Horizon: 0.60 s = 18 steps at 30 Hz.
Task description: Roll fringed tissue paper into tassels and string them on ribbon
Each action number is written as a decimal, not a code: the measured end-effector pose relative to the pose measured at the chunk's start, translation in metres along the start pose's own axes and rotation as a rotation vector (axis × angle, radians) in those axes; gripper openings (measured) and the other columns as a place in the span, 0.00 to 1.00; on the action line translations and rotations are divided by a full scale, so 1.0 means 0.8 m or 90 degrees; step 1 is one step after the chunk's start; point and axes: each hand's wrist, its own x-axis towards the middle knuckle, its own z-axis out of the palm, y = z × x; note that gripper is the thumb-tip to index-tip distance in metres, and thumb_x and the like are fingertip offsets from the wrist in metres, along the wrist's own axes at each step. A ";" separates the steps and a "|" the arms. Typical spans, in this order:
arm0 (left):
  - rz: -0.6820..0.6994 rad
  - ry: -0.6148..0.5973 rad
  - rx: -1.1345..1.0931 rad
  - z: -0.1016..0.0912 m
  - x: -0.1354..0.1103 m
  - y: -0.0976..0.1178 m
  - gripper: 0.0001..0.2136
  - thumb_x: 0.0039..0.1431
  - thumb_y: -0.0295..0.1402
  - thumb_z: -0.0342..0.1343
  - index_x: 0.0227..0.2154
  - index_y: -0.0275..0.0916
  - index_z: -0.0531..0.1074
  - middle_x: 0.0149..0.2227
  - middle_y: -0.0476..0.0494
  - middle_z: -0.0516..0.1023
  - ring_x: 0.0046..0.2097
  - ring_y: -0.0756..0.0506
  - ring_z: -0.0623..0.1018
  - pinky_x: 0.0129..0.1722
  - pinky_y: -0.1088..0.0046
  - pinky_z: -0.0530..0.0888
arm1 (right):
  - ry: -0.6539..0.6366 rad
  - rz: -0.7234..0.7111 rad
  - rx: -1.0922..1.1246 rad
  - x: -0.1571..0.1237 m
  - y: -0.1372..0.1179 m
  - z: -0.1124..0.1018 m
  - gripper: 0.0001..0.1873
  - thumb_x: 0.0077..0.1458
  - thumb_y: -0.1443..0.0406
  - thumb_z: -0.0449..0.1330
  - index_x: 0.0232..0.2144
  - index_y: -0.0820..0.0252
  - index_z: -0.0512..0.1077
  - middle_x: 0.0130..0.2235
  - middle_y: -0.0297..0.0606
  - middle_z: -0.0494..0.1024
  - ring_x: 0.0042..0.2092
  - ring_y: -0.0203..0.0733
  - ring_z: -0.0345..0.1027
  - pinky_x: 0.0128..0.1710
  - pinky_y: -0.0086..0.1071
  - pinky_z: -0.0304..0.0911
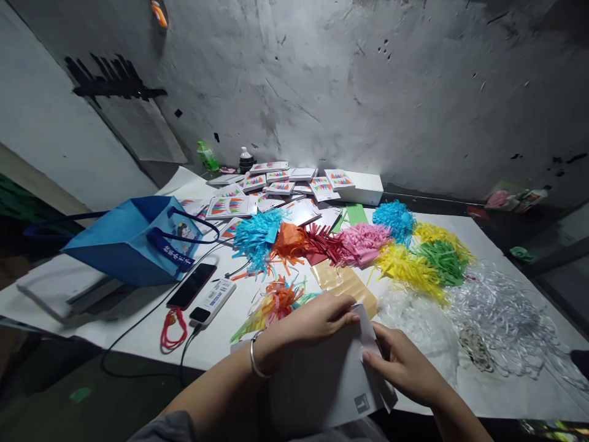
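Note:
A white cardboard box, with a small dark printed square near its lower right corner, lies tilted toward me at the table's front edge. My left hand reaches across its top, fingers curled over the upper edge beside a narrow flap. My right hand pinches the box's right side at that flap, thumb on the near face and fingers behind. Just beyond my hands are a tan paper envelope and a bundle of mixed-colour paper strips. The box's inside is hidden.
Tassel bundles in blue, pink, yellow and other colours cross the table. Several printed boxes are piled behind. Left are a blue bag, phone and cabled power bank; right, white ribbon strands.

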 end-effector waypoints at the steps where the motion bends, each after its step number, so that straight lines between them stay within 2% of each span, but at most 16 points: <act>1: -0.003 -0.003 0.001 0.001 0.001 0.000 0.13 0.68 0.41 0.45 0.33 0.39 0.67 0.29 0.48 0.71 0.31 0.47 0.70 0.29 0.74 0.63 | 0.003 0.004 0.000 0.000 0.002 0.001 0.11 0.57 0.63 0.56 0.42 0.59 0.72 0.34 0.33 0.77 0.35 0.39 0.68 0.32 0.28 0.59; 6: -0.012 -0.014 0.010 0.005 0.004 -0.002 0.14 0.69 0.42 0.45 0.33 0.39 0.68 0.30 0.47 0.73 0.31 0.47 0.70 0.29 0.73 0.63 | 0.083 0.029 -0.108 0.003 0.012 0.010 0.08 0.57 0.63 0.54 0.33 0.60 0.71 0.29 0.33 0.75 0.30 0.37 0.65 0.29 0.28 0.55; 13: -0.013 -0.044 0.039 0.008 0.007 -0.004 0.14 0.70 0.41 0.43 0.33 0.39 0.67 0.31 0.46 0.73 0.32 0.46 0.71 0.30 0.73 0.62 | 0.110 0.028 -0.206 0.005 0.020 0.017 0.08 0.58 0.64 0.50 0.32 0.58 0.68 0.25 0.31 0.71 0.26 0.37 0.65 0.27 0.28 0.50; 18: -0.008 -0.045 0.059 0.013 0.009 -0.011 0.14 0.70 0.42 0.42 0.33 0.40 0.66 0.31 0.46 0.73 0.32 0.46 0.71 0.29 0.73 0.62 | 0.126 0.040 -0.223 0.008 0.024 0.022 0.05 0.58 0.64 0.50 0.32 0.57 0.64 0.24 0.31 0.69 0.27 0.40 0.65 0.28 0.29 0.49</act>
